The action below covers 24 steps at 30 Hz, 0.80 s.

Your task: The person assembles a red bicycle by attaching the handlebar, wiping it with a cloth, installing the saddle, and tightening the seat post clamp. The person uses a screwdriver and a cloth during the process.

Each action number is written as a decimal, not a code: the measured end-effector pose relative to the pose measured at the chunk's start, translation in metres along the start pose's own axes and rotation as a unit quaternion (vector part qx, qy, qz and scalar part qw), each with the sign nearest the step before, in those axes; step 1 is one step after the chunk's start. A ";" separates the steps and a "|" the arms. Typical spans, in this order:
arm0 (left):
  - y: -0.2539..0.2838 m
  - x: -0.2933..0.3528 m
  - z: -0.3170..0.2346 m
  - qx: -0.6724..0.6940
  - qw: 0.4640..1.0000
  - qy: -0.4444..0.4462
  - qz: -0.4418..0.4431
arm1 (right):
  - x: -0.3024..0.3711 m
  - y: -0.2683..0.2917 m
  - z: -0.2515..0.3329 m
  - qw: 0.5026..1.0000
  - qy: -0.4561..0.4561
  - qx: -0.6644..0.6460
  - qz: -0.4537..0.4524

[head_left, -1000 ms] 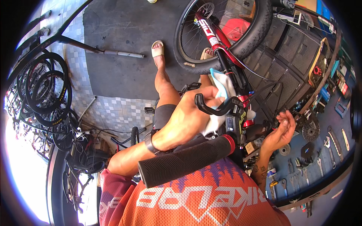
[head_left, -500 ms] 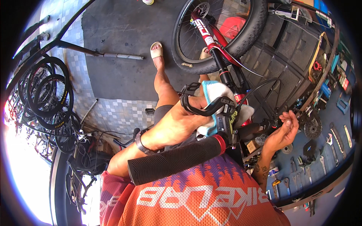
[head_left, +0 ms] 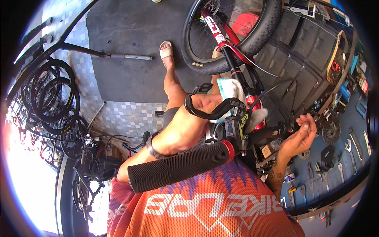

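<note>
My left hand point(head_left: 199, 108) grips a white cloth point(head_left: 232, 87) with a light blue edge, just beyond the black brake lever point(head_left: 215, 114). The lever partly covers its fingers. The cloth lies against the front of the bicycle, near the red-and-black suspension fork point(head_left: 221, 37). Close to my body, a ribbed black handlebar grip point(head_left: 179, 166) with a red collar passes in front of my left forearm. My right hand point(head_left: 299, 136) is palm up with loosely bent fingers, beside the other end of the handlebar point(head_left: 265, 135). Nothing shows in it.
Beyond the fork stands the wide front tyre point(head_left: 266, 31). Wrenches point(head_left: 349, 156) and a cassette point(head_left: 331, 132) lie on the blue bench at right, near dark drawers point(head_left: 290, 59). Several tyres point(head_left: 55, 94) hang at left. A stand's pipe point(head_left: 130, 57) extends over the dark mat point(head_left: 122, 83).
My left hand has shifted slightly up and to the right with the cloth, and less of the cloth shows below the lever. My right hand stays in nearly the same pose. The view has shifted slightly.
</note>
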<state>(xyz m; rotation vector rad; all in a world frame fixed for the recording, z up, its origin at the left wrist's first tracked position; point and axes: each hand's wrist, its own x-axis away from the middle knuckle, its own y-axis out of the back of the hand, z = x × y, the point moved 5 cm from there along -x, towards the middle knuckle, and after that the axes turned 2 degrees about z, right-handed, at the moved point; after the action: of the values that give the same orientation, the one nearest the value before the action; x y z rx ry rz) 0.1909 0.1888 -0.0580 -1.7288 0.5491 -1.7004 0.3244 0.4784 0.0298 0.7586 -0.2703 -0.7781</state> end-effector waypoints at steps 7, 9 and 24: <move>0.007 -0.004 0.001 0.183 0.980 0.023 0.077 | 0.000 0.004 0.001 1.000 0.002 0.000 0.002; 0.007 0.004 -0.006 0.166 0.979 0.021 0.119 | 0.000 0.004 0.000 1.000 0.002 -0.007 0.004; -0.004 0.027 -0.024 0.057 0.993 -0.040 0.096 | -0.004 0.003 0.002 1.000 0.008 -0.002 0.004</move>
<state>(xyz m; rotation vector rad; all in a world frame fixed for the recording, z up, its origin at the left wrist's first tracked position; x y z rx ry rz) 0.1688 0.1700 -0.0369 -1.6010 0.5517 -1.4928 0.3223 0.4812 0.0339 0.7595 -0.2571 -0.7643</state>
